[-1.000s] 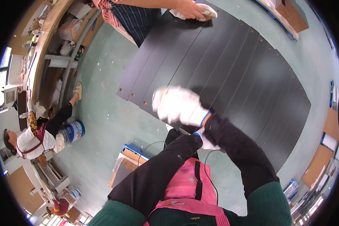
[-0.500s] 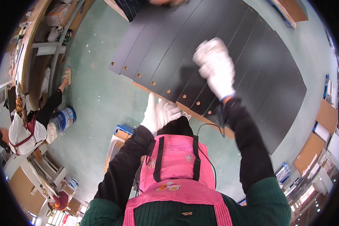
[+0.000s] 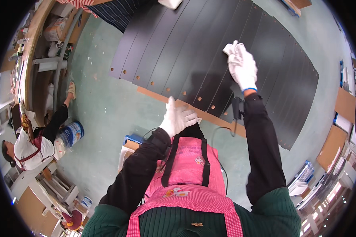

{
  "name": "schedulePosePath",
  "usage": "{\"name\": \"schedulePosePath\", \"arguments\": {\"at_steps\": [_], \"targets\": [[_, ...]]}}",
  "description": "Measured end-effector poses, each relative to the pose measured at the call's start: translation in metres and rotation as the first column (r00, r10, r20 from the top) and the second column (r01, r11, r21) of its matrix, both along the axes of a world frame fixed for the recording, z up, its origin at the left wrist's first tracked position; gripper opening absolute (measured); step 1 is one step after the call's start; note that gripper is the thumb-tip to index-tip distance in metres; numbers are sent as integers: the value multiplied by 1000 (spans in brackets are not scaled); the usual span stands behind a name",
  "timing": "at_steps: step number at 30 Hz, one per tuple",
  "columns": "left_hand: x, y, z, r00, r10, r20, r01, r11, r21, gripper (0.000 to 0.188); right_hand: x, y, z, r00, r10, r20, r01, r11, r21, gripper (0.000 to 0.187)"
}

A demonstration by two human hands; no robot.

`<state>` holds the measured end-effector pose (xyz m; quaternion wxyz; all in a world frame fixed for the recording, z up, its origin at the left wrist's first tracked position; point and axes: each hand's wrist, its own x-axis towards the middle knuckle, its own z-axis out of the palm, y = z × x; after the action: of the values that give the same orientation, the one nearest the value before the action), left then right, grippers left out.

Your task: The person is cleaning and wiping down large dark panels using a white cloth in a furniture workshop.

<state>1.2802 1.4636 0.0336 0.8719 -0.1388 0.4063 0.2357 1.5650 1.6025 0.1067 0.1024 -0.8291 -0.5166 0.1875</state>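
Dark grey panels (image 3: pixel 178 47) lie side by side in front of me, each with a round brown hole near its near end. Over their right half is my right hand (image 3: pixel 243 69), in a white glove. Its fingers are closed round what looks like a bunched white cloth (image 3: pixel 229 48). My left hand (image 3: pixel 178 118), also gloved in white, is nearer my body at the near edge of the stack. Its thumb points away from me and its fingers stretch to the right, holding nothing. A brown board edge (image 3: pixel 158 96) shows under the panels.
Across the panels, another person's striped clothing (image 3: pixel 116 14) and a white item (image 3: pixel 171 3) show at the top. At left, a person (image 3: pixel 31 148) is beside a blue bucket (image 3: pixel 72 134) and a shelf bench (image 3: pixel 29 71). Cardboard sheets (image 3: pixel 332 146) stand at right.
My right hand has moved to the right across the panels and is sharper now. The left hand sits slightly further right in view. More of the other person's striped clothing shows at the top.
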Motion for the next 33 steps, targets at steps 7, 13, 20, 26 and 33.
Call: {"name": "schedulePosePath", "arguments": {"at_steps": [7,13,20,26,33], "targets": [[27,-1,-16,980,-46,-192,86,974,211,55,-90,-135,-35,796,600,76,-600,800,-29,43],[30,7,-16,728,-321,-605,554,796,243,37,-74,-110,-16,863,503,50,-490,857,-161,47],[52,3,4,796,-186,-576,402,874,273,38,-70,-145,-34,779,596,193,-587,802,-109,62],[43,-1,-14,692,-181,-698,484,835,263,28,-86,-156,-22,751,660,24,-635,731,-250,74],[46,7,5,740,-158,-654,383,898,216,18,-106,-144,-24,866,488,108,-459,862,-214,75]]}}
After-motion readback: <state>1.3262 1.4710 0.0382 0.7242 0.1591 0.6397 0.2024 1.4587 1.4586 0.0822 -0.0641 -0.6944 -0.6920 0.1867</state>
